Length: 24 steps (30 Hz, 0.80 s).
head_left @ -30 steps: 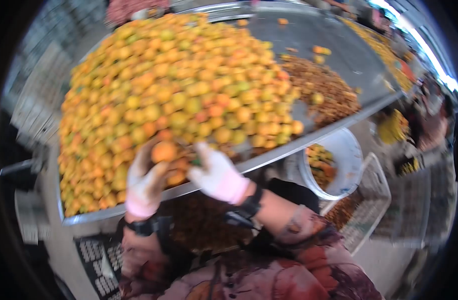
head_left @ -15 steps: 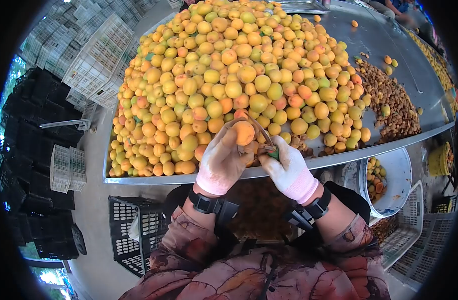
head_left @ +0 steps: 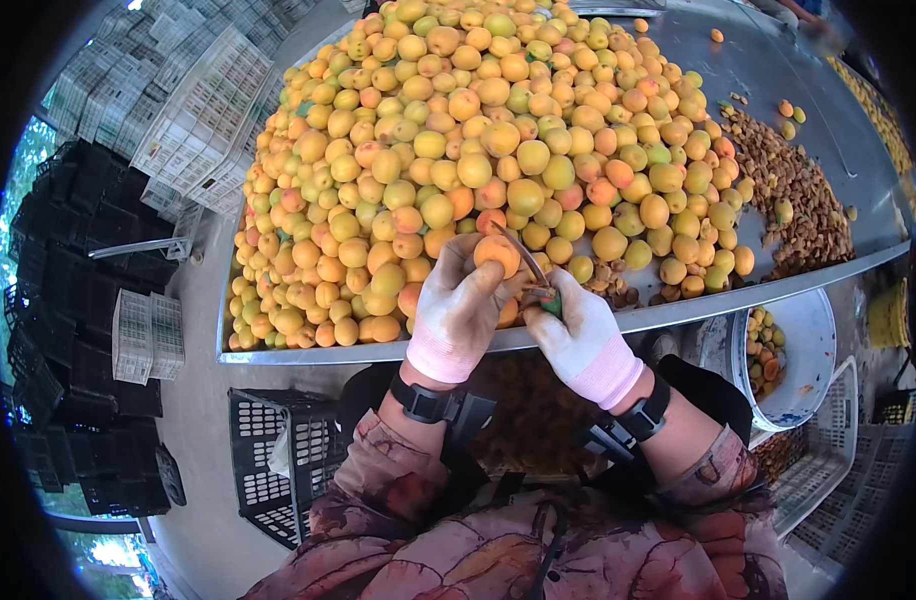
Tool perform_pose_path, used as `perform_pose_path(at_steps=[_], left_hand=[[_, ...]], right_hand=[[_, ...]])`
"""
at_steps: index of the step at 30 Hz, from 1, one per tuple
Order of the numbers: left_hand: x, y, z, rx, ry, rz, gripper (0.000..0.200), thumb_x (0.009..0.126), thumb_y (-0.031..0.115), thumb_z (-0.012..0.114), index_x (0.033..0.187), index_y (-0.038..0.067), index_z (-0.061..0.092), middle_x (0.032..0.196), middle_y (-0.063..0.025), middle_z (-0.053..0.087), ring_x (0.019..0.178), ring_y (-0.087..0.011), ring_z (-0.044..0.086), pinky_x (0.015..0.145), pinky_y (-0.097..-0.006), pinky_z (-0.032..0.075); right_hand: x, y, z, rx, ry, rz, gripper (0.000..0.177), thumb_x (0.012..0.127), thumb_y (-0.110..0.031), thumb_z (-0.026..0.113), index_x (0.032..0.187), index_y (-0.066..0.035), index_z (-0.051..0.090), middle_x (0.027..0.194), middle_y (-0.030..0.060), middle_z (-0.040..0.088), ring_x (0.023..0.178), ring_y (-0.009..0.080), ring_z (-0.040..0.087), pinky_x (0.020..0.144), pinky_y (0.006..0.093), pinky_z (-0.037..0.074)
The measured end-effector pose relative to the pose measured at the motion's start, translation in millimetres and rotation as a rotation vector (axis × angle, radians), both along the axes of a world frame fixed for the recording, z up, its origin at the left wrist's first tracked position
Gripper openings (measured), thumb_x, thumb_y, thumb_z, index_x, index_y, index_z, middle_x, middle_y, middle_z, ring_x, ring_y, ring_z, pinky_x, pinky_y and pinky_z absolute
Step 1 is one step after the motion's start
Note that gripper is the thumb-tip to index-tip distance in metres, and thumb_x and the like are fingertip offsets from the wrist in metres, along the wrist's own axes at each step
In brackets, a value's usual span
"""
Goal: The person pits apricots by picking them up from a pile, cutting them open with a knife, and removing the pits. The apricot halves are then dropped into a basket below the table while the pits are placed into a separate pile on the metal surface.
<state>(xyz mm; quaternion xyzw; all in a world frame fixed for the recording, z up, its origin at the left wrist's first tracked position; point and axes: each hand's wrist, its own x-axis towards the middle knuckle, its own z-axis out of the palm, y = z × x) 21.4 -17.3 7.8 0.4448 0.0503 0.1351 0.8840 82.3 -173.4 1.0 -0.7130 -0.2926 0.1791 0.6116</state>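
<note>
In a white and pink glove, my left hand (head_left: pixel 456 312) closes its fingers and thumb round an orange apricot (head_left: pixel 497 257), held up above the table's near edge. My right hand (head_left: pixel 583 342), gloved alike, grips the green handle of a knife (head_left: pixel 551 303). The knife's thin, curved blade slants up and left, along the right side of the apricot. Right behind both hands rises a big heap of yellow and orange apricots (head_left: pixel 418 150).
The metal table (head_left: pixel 698 75) has a raised front edge. Brown pits (head_left: pixel 793 190) lie at its right. A white bucket (head_left: pixel 808 350) with apricots stands below right, a black crate (head_left: pixel 278 440) below left. White crates (head_left: pixel 203 110) are stacked at the left.
The scene has shifted slightly to the right in view. The apricot has turned a little in my left hand, with the thumb now lower across it. The knife stays beside it.
</note>
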Motion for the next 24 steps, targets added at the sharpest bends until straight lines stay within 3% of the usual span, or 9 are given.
perform_pose_path(at_steps=[10, 13, 15, 18, 21, 24], left_hand=[[0.9, -1.8, -7.1, 0.087, -0.029, -0.041, 0.054, 0.100, 0.021, 0.058, 0.143, -0.003, 0.036, 0.132, -0.0123, 0.051, 0.128, -0.0296, 0.050, 0.107, -0.0418, 0.040], [3.3, -13.9, -7.3, 0.076, -0.028, 0.010, 0.056, 0.100, 0.026, 0.059, 0.143, -0.002, 0.035, 0.132, -0.0124, 0.051, 0.128, -0.0300, 0.050, 0.108, -0.0427, 0.039], [5.0, -24.0, -7.5, 0.035, -0.014, 0.049, 0.057, 0.101, 0.029, 0.058, 0.143, -0.002, 0.035, 0.131, -0.0119, 0.052, 0.128, -0.0299, 0.050, 0.107, -0.0429, 0.039], [6.7, -27.2, -12.5, 0.055, 0.001, 0.060, 0.058, 0.102, 0.032, 0.057, 0.144, -0.001, 0.034, 0.135, -0.0122, 0.051, 0.126, -0.0283, 0.052, 0.106, -0.0422, 0.040], [2.5, -16.6, -7.2, 0.396, 0.096, 0.051, 0.055, 0.104, 0.037, 0.051, 0.142, -0.001, 0.038, 0.130, -0.0124, 0.055, 0.121, -0.0253, 0.055, 0.104, -0.0404, 0.041], [0.7, -13.8, -2.3, 0.368, 0.113, -0.001, 0.053, 0.103, 0.041, 0.052, 0.138, 0.001, 0.044, 0.123, -0.0072, 0.060, 0.112, -0.0177, 0.058, 0.096, -0.0308, 0.045]], right_hand=[[-0.8, 1.0, -4.4, -0.034, -0.088, -0.029, 0.025, 0.085, -0.010, 0.059, 0.102, 0.006, 0.051, 0.076, 0.0274, 0.061, 0.079, 0.0459, 0.064, 0.067, 0.0450, 0.051], [-3.9, 4.1, -15.7, 0.028, -0.103, -0.009, 0.033, 0.086, -0.010, 0.053, 0.113, 0.008, 0.051, 0.080, 0.0237, 0.063, 0.080, 0.0413, 0.066, 0.070, 0.0408, 0.051], [-5.3, 5.4, -10.4, -0.034, -0.086, -0.016, 0.032, 0.085, -0.010, 0.056, 0.111, 0.009, 0.050, 0.079, 0.0278, 0.062, 0.080, 0.0457, 0.064, 0.069, 0.0457, 0.051], [-1.1, 6.1, -10.2, -0.121, -0.089, -0.012, 0.033, 0.085, -0.011, 0.056, 0.111, 0.009, 0.049, 0.079, 0.0299, 0.062, 0.081, 0.0479, 0.063, 0.069, 0.0489, 0.052], [0.3, 5.2, -11.4, -0.127, -0.126, -0.021, 0.033, 0.085, -0.011, 0.057, 0.111, 0.008, 0.048, 0.079, 0.0301, 0.062, 0.081, 0.0480, 0.063, 0.069, 0.0498, 0.052], [-6.5, 7.9, -12.1, -0.128, -0.159, -0.047, 0.034, 0.084, -0.009, 0.055, 0.112, 0.008, 0.049, 0.077, 0.0287, 0.062, 0.080, 0.0473, 0.063, 0.068, 0.0480, 0.051]])
